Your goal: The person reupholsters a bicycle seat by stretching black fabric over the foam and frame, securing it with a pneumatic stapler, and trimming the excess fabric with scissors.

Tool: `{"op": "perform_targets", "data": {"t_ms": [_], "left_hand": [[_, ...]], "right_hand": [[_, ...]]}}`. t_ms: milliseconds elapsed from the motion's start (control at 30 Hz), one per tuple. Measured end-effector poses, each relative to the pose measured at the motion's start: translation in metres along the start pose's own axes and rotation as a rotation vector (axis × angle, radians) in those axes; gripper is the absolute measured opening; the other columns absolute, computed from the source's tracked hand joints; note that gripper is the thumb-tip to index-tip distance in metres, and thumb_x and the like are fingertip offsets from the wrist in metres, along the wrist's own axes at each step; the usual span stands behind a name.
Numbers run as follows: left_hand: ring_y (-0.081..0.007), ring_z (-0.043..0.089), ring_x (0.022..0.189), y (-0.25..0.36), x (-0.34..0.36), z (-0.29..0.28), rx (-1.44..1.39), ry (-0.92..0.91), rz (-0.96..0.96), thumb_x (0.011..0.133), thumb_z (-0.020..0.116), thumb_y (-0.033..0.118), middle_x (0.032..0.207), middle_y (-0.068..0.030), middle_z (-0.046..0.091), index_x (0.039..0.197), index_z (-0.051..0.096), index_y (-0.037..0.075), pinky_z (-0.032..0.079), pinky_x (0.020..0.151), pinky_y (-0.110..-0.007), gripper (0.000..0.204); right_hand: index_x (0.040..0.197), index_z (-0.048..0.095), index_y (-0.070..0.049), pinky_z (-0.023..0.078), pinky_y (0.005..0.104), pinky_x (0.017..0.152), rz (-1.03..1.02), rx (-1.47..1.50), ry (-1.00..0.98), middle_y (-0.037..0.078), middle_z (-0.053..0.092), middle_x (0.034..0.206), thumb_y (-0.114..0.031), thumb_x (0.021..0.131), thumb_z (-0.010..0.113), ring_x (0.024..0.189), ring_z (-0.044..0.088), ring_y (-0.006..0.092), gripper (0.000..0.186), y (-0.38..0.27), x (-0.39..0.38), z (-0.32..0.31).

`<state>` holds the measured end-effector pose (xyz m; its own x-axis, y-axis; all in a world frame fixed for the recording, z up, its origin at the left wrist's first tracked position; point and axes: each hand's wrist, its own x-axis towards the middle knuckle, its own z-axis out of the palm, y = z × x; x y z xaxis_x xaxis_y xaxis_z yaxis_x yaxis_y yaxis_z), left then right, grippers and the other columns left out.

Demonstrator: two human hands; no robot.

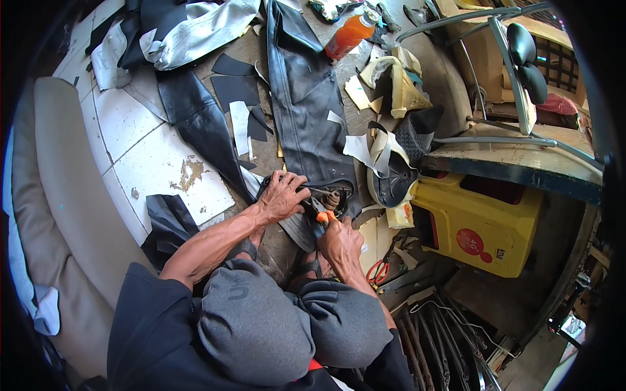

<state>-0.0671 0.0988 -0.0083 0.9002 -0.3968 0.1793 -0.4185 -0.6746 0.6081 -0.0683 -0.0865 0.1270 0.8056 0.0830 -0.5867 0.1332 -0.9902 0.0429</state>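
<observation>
A long piece of black vinyl upholstery (306, 98) stretches away from me over the floor. My left hand (282, 195) presses down at its near end, fingers bent over the black vinyl edge. Close beside it, my right hand (341, 244) is wrapped round pliers with orange handles (325, 216). Their jaws point into the dark hollow at the near end; whether they pinch anything there is hidden. Just right of the jaws sits a brown ribbed part (333, 199). A strip of black vinyl (199, 124) runs up to my left hand from the far left.
Red-handled scissors (377, 272) lie right of my right hand. Beyond them is a yellow plastic box (482, 221) under a wooden bench (515, 156). An orange drink bottle (349, 38) stands at the far end. Vinyl scraps (236, 90) litter the floor; a beige padded cushion (78, 195) is at left.
</observation>
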Motion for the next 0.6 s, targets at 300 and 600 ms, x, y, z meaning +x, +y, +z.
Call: {"op": "perform_targets", "data": {"t_ms": [300,600], "left_hand": [[-0.0272,0.056,0.112,-0.011,0.006,0.016,-0.027,0.115,0.013,0.074,0.082,0.035,0.121,-0.0092,0.059,0.106,0.06,0.011,0.037,0.097,-0.051,0.045],[-0.0253,0.058,0.114,-0.004,0.001,0.015,-0.028,0.069,-0.002,0.074,0.082,0.037,0.124,-0.0097,0.061,0.106,0.065,0.017,0.035,0.099,-0.05,0.042]], "right_hand": [[0.109,0.075,-0.003,0.057,0.0513,0.076,0.063,0.008,-0.043,0.027,0.068,0.107,-0.018,0.079,0.068,0.09,0.072,0.0449,0.034,-0.007,0.016,-0.017],[0.106,0.077,-0.005,0.059,0.0466,0.071,0.055,-0.063,-0.118,0.025,0.068,0.106,-0.021,0.085,0.066,0.086,0.075,0.0399,0.029,-0.016,0.02,-0.021]]}}
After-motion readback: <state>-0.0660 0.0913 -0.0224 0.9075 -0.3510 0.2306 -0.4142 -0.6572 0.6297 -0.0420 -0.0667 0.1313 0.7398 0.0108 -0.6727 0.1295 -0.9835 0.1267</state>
